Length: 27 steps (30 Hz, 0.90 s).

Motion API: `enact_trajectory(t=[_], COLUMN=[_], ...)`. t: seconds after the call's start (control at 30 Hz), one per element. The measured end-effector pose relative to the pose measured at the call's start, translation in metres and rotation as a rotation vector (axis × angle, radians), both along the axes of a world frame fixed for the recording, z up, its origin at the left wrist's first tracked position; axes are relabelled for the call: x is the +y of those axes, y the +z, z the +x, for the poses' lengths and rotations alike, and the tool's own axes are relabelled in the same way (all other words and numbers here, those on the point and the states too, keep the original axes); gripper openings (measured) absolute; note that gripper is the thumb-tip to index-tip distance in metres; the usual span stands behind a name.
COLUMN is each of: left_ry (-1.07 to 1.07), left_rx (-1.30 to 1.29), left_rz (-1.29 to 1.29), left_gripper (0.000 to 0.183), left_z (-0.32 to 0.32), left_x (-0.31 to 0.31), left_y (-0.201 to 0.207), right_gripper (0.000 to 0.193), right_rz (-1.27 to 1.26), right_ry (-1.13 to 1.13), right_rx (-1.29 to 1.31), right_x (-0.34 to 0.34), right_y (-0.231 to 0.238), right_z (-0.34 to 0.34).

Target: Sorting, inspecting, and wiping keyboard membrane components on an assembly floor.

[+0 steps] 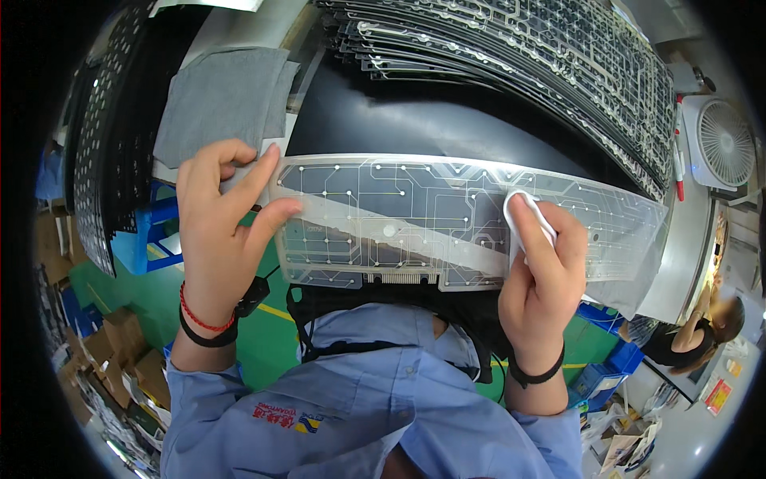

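Note:
A clear, flexible keyboard membrane sheet [375,215] with printed silver traces and white dots stretches across in front of me. At its left end, my left hand [219,219] has the edge, with index finger at the upper corner and thumb a little lower on the sheet. My right hand [546,279] is closed around a folded white cloth [531,219], which rests on the sheet right of its middle. A short connector strip [400,279] shows along the near edge. The fingers under the cloth are partly hidden.
Behind the sheet lies a black glossy surface [383,112] with a thick stack of printed circuit sheets [542,72]. Grey cloths [223,104] sit at far left beside black perforated panels [116,136]. A white fan [722,144] stands at right; another person [694,339] is farther off.

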<state>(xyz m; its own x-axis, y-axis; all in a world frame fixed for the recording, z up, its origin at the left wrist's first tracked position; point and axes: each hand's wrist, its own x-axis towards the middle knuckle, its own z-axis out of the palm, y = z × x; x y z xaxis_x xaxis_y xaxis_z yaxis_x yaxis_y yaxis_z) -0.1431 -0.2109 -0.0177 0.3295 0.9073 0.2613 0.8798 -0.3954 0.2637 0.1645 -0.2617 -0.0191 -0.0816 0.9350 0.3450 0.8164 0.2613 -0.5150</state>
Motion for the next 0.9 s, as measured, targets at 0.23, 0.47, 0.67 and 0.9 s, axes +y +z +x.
enact_trajectory(t=[0.23,0.47,0.67,0.9], left_ry=[0.052,0.030,0.066,0.025], left_rx=[-0.142,-0.240,-0.181,-0.112], left_rz=[0.079,0.155,0.116,0.131], left_gripper=[0.045,0.040,0.038,0.036], left_z=[0.011,0.013,0.020,0.018], left_x=[-0.004,-0.005,-0.005,-0.006], left_y=[-0.008,-0.016,-0.008,-0.009], right_gripper=[0.057,0.056,0.055,0.055], right_rz=[0.025,0.059,0.081,0.068], right_ry=[-0.016,-0.012,-0.033,-0.046], right_rx=[-0.022,-0.028,-0.004,-0.029], right_x=[0.003,0.004,0.004,0.003], right_y=[-0.008,-0.011,-0.013,-0.013], right_z=[-0.001,0.001,-0.001,-0.002])
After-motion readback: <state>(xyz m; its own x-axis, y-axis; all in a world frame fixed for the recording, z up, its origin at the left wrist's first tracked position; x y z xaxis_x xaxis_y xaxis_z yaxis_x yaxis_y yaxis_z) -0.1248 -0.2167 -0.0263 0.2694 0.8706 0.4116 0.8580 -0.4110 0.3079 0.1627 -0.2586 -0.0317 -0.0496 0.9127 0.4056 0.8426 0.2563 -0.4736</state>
